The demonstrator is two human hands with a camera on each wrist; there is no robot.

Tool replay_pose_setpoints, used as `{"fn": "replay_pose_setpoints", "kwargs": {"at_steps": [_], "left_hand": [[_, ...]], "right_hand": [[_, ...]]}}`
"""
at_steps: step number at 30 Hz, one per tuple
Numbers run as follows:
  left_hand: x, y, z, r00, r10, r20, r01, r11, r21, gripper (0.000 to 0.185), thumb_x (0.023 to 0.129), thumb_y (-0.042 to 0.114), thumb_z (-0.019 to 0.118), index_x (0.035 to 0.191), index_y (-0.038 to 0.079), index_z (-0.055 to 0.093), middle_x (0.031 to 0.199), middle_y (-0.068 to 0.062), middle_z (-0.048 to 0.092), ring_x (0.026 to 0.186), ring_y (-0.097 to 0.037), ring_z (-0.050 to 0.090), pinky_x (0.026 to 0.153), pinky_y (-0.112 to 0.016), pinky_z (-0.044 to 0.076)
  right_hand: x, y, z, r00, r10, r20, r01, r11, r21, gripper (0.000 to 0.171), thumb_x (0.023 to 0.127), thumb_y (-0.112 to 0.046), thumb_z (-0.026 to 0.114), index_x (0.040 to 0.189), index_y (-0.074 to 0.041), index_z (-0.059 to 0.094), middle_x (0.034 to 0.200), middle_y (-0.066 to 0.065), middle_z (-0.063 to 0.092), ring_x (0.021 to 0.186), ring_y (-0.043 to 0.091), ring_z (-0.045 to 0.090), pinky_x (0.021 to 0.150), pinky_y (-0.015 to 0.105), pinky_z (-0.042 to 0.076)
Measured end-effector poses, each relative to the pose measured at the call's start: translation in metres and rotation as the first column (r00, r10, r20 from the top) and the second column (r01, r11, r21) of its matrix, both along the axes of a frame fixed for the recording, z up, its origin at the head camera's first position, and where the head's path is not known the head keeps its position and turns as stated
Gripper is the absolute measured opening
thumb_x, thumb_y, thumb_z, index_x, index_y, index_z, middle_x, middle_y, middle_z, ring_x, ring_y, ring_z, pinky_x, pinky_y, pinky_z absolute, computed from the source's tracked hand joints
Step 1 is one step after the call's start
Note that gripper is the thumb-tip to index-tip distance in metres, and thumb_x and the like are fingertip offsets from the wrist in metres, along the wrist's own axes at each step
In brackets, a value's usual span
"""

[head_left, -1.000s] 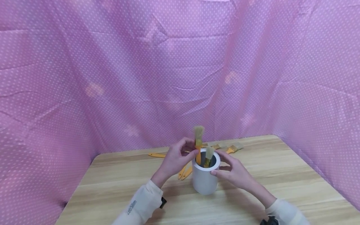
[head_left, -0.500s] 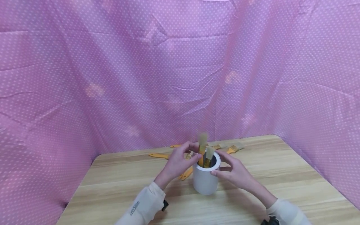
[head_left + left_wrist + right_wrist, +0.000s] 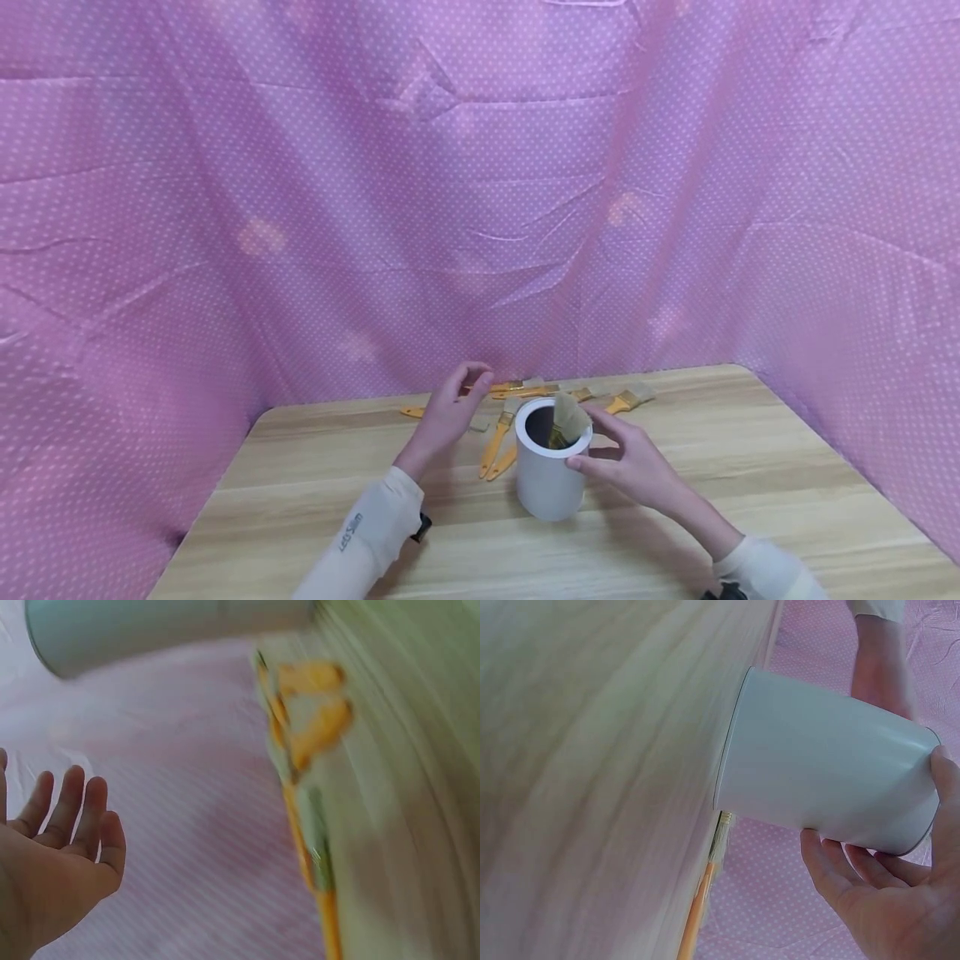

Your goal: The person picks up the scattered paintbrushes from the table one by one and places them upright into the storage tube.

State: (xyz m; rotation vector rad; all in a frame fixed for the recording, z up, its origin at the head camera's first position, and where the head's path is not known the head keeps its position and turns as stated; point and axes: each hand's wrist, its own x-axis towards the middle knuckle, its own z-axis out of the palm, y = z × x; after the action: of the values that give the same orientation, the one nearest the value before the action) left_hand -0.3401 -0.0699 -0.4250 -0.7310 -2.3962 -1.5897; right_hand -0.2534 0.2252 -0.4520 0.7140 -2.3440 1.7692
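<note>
A white can [image 3: 550,487] stands upright on the table, its round mouth facing up. Pale paintbrush bristles [image 3: 572,417] with a brass-coloured ferrule show in that mouth, against the right side; overlap hides how many brushes are inside. My right hand [image 3: 633,462] holds the can near its rim, thumb on the near side and fingers round the far side, as the right wrist view also shows. My left hand [image 3: 444,421] hovers left of the can with nothing in it. In the left wrist view its fingers [image 3: 69,806] are loosely bent and apart from everything.
Several paintbrushes with orange handles lie behind and left of the can, among them one brush [image 3: 492,446] beside it and another [image 3: 628,398] at the back right. Pink dotted cloth [image 3: 465,208] surrounds the wooden table [image 3: 750,467].
My left hand lowered a paintbrush into the can, let it go and moved away left. The bristles in the can now sit together at the right. My right hand has stayed on the can.
</note>
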Motion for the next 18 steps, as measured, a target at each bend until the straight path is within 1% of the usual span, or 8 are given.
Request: {"fn": "replay_pose_setpoints", "kwargs": {"at_steps": [2, 5, 8, 10, 12, 14, 18], "left_hand": [[-0.009, -0.01, -0.008, 0.999, 0.021, 0.027, -0.021, 1.0, -0.017, 0.051, 0.103, 0.058, 0.05, 0.128, 0.016, 0.062, 0.119, 0.005, 0.064, 0.113, -0.018, 0.058, 0.098, -0.045, 0.048], [-0.021, -0.023, -0.019, 0.994, 0.05, 0.096, -0.045, 0.998, -0.049, 0.049, 0.103, 0.059, 0.048, 0.127, 0.019, 0.064, 0.122, 0.004, 0.064, 0.117, -0.019, 0.057, 0.101, -0.047, 0.046], [-0.03, -0.034, -0.029, 0.985, 0.08, 0.153, -0.069, 0.995, -0.074, 0.047, 0.103, 0.06, 0.048, 0.124, 0.022, 0.065, 0.124, 0.001, 0.064, 0.118, -0.021, 0.056, 0.102, -0.049, 0.045], [-0.034, -0.04, -0.034, 0.979, 0.099, 0.181, -0.086, 0.993, -0.077, 0.048, 0.102, 0.059, 0.05, 0.125, 0.02, 0.065, 0.125, 0.0, 0.064, 0.118, -0.022, 0.056, 0.103, -0.049, 0.045], [-0.038, -0.045, -0.038, 0.974, 0.112, 0.199, -0.098, 0.992, -0.078, 0.05, 0.102, 0.06, 0.05, 0.126, 0.019, 0.065, 0.125, -0.001, 0.064, 0.117, -0.022, 0.056, 0.103, -0.049, 0.045], [-0.041, -0.049, -0.041, 0.973, 0.119, 0.198, -0.1, 0.99, -0.101, 0.05, 0.103, 0.057, 0.051, 0.129, 0.017, 0.064, 0.125, -0.001, 0.064, 0.117, -0.023, 0.056, 0.103, -0.049, 0.045], [-0.046, -0.057, -0.046, 0.979, 0.093, 0.181, -0.057, 0.979, -0.194, 0.046, 0.106, 0.046, 0.053, 0.135, 0.011, 0.061, 0.131, -0.007, 0.062, 0.121, -0.028, 0.055, 0.104, -0.052, 0.044]], "right_hand": [[0.0, 0.0, 0.0, 1.0, -0.001, 0.004, 0.001, 1.0, -0.001, 0.075, 0.085, -0.02, 0.086, 0.149, -0.011, 0.048, 0.143, 0.008, 0.055, 0.127, 0.029, 0.055, 0.091, 0.038, 0.056], [0.0, 0.0, 0.0, 1.0, -0.004, 0.0, 0.004, 1.0, 0.001, 0.075, 0.085, -0.02, 0.086, 0.149, -0.009, 0.048, 0.143, 0.008, 0.055, 0.127, 0.029, 0.055, 0.091, 0.037, 0.056], [0.0, -0.001, 0.0, 1.0, -0.007, -0.001, 0.007, 1.0, 0.005, 0.075, 0.085, -0.021, 0.086, 0.148, -0.009, 0.048, 0.143, 0.008, 0.055, 0.127, 0.029, 0.055, 0.091, 0.036, 0.056], [0.0, -0.001, 0.0, 1.0, -0.005, 0.0, 0.005, 1.0, 0.007, 0.075, 0.085, -0.021, 0.086, 0.149, -0.009, 0.048, 0.143, 0.008, 0.055, 0.127, 0.031, 0.055, 0.091, 0.037, 0.056], [0.0, -0.001, 0.0, 1.0, -0.005, -0.001, 0.005, 1.0, 0.008, 0.075, 0.085, -0.021, 0.086, 0.149, -0.009, 0.048, 0.142, 0.009, 0.055, 0.127, 0.032, 0.055, 0.091, 0.037, 0.055], [0.0, -0.001, 0.0, 1.0, -0.006, -0.002, 0.006, 1.0, 0.007, 0.075, 0.085, -0.02, 0.086, 0.149, -0.008, 0.047, 0.142, 0.009, 0.055, 0.127, 0.034, 0.054, 0.091, 0.037, 0.055], [-0.001, -0.001, 0.0, 1.0, -0.006, -0.007, 0.006, 1.0, 0.004, 0.076, 0.085, -0.019, 0.086, 0.149, -0.007, 0.047, 0.142, 0.009, 0.056, 0.126, 0.035, 0.054, 0.091, 0.037, 0.056]]}}
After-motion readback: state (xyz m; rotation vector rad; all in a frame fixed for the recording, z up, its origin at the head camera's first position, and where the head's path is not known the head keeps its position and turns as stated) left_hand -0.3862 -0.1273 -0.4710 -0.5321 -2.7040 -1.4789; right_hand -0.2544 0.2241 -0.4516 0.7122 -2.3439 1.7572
